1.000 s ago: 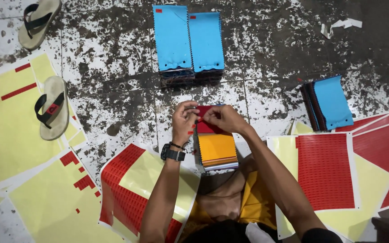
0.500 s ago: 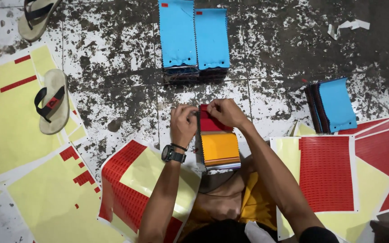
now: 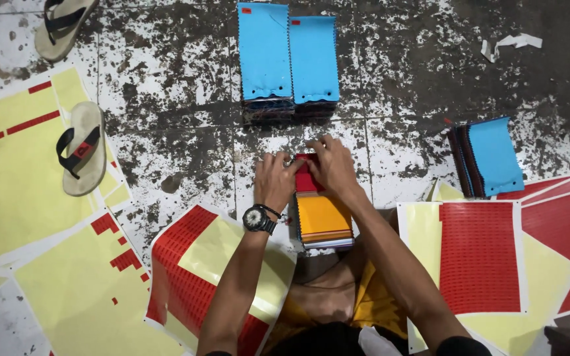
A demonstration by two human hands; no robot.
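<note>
Head view, left hand [image 3: 275,181] and right hand [image 3: 330,168] pinching swatch stack [image 3: 321,217] top edge

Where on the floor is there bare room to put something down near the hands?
Bare floor lies between the lower sandal and the left hand, and between the blue stacks and the paper scrap. It is crowded around the orange stack, where both hands meet, and among the red sheets on the right.
</note>
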